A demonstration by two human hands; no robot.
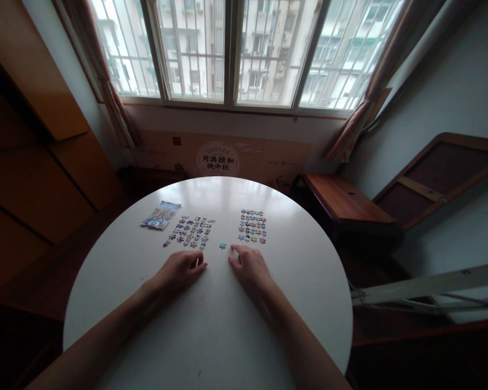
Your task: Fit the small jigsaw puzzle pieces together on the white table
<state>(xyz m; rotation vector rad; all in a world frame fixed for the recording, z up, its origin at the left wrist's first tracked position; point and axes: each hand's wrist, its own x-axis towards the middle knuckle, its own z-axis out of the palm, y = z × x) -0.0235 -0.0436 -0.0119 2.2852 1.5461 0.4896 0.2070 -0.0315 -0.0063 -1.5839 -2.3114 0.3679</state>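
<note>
Both my hands rest on a round white table (154, 346). My left hand (181, 267) lies knuckles up with its fingers curled under, just below a loose spread of jigsaw pieces (190, 232). My right hand (248, 265) lies flat, its forefinger stretched toward a single blue puzzle piece (223, 246) a short gap away. A second group of pieces (252, 225) is laid out in rows beyond the right hand. A small printed picture card (161, 215) lies at the left of the pieces. Neither hand shows anything held.
A dark wooden side table (341, 199) stands to the right of the round table. A framed wooden panel (439, 179) leans on the right wall. Wooden cabinets (36, 162) fill the left. A barred window (236, 51) with curtains is ahead.
</note>
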